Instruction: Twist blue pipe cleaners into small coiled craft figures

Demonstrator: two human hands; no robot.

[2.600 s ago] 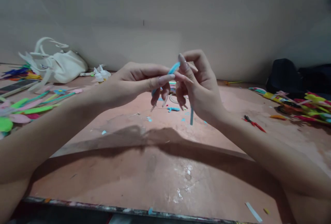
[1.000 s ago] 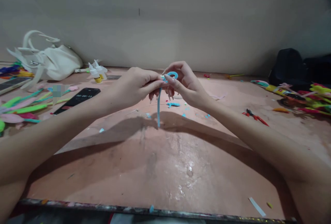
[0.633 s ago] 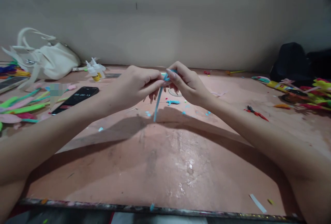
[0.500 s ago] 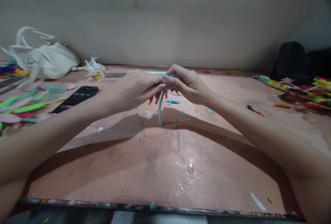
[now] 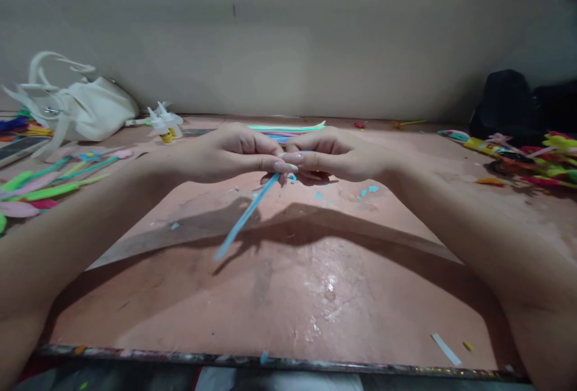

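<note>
A light blue pipe cleaner (image 5: 247,216) hangs from my joined fingertips, its free end slanting down to the left above the table. My left hand (image 5: 238,153) pinches it between thumb and fingers. From the other side my right hand (image 5: 340,155) meets it, its thumb tip against the left thumb and its fingers closed at the same spot. What the fingertips cover of the pipe cleaner is hidden. Small blue scraps (image 5: 372,189) lie on the table beyond and beside the hands.
Several coloured pipe cleaners (image 5: 293,129) lie behind my hands. At the left are fuzzy coloured stems (image 5: 54,189), two glue bottles (image 5: 162,126) and a white handbag (image 5: 90,108). A yellow tube (image 5: 484,146) and colourful craft pieces (image 5: 554,168) sit at the right, near a dark bag (image 5: 505,102).
Both hands have come lower and now meet thumb to thumb. The pipe cleaner's free end has swung from nearly straight down to the lower left. My left forearm now covers the phone.
</note>
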